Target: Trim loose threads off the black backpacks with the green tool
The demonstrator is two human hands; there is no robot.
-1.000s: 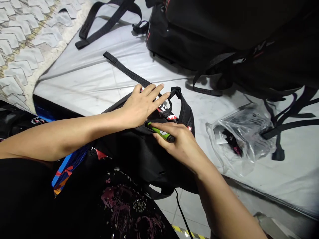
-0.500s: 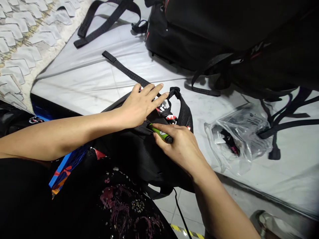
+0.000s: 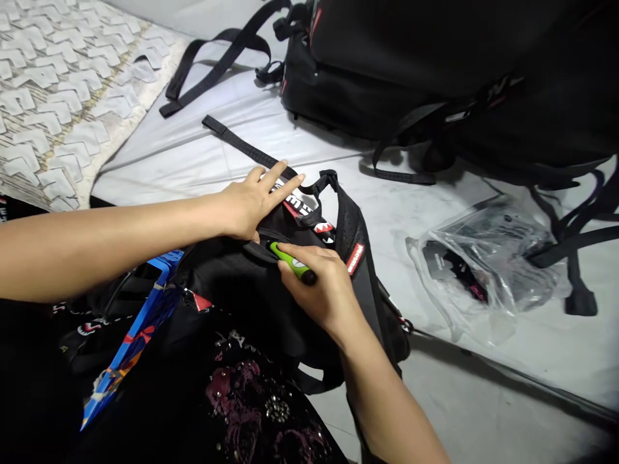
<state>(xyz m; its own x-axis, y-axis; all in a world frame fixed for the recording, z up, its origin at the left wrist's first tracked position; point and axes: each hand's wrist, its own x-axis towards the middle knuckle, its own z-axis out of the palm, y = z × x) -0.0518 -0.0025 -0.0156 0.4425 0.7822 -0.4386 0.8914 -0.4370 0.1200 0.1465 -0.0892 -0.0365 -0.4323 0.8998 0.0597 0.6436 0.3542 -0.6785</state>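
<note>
A black backpack (image 3: 300, 322) lies across my lap and the edge of the white surface, with shark-tooth prints and a red label on its strap (image 3: 360, 225). My left hand (image 3: 254, 200) rests flat on its upper part, fingers spread, the thumb near an opening or fold. Close beside it, my right hand (image 3: 322, 277) is closed around a green tool with black ends (image 3: 293, 263). The tool's front end meets the fabric fold; its working tip is hidden, so its exact kind cannot be told.
Another large black backpack (image 3: 387, 71) stands at the back right, its straps trailing. A clear plastic bag (image 3: 498, 270) with a dark item lies at the right. A blue printed packet (image 3: 140, 341) is by my lap. Textured white matting (image 3: 58, 96) covers the upper left.
Both hands have shifted slightly left together with the backpack's opening, and the strap with the red label shows more fully. The right hand keeps its hold on the green tool.
</note>
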